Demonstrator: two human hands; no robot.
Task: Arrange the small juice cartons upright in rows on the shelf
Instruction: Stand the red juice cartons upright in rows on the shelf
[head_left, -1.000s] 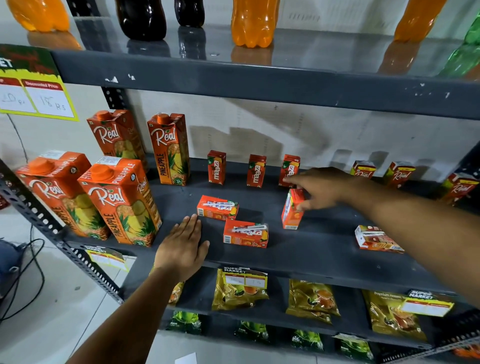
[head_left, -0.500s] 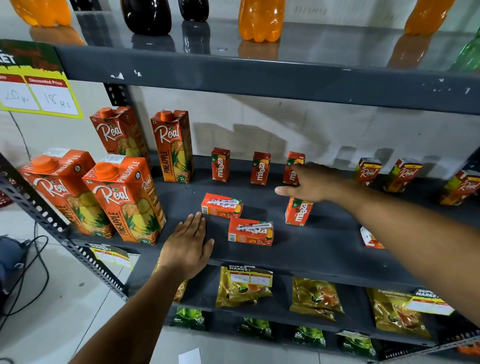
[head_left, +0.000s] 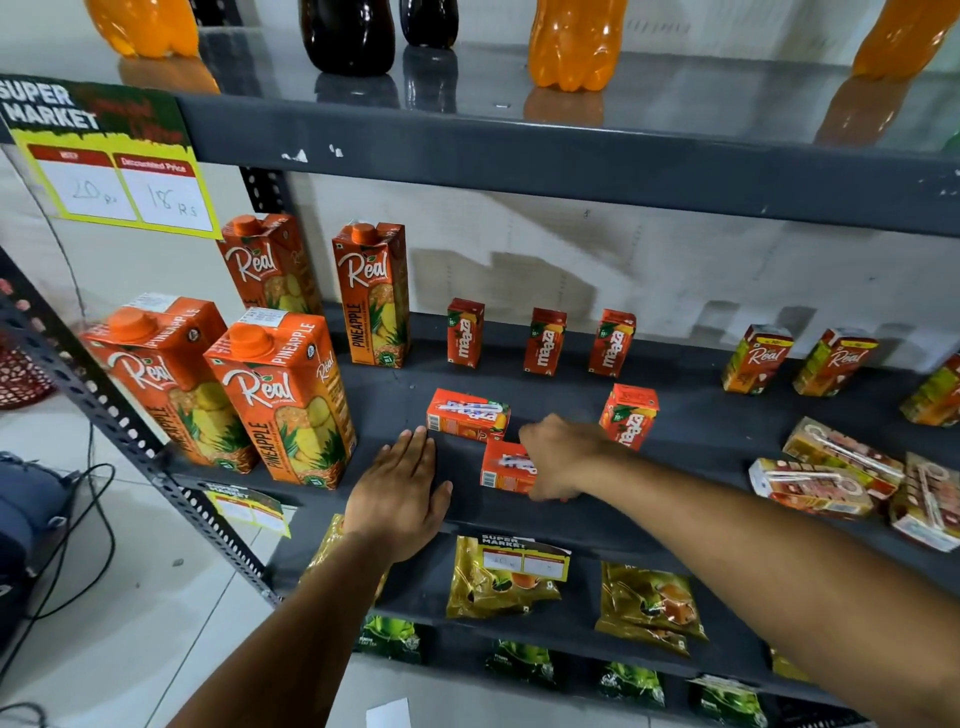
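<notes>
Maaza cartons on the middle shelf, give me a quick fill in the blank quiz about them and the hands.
1. Along the back of the shelf, ____ small Maaza cartons stand upright in a row.
2. The right hand closes on a Maaza carton that is lying ____.
3. The left hand rests ____ on the shelf, holding nothing.
4. The tall cartons at the left are labelled ____.

Missing words: three; flat; flat; pineapple
</notes>
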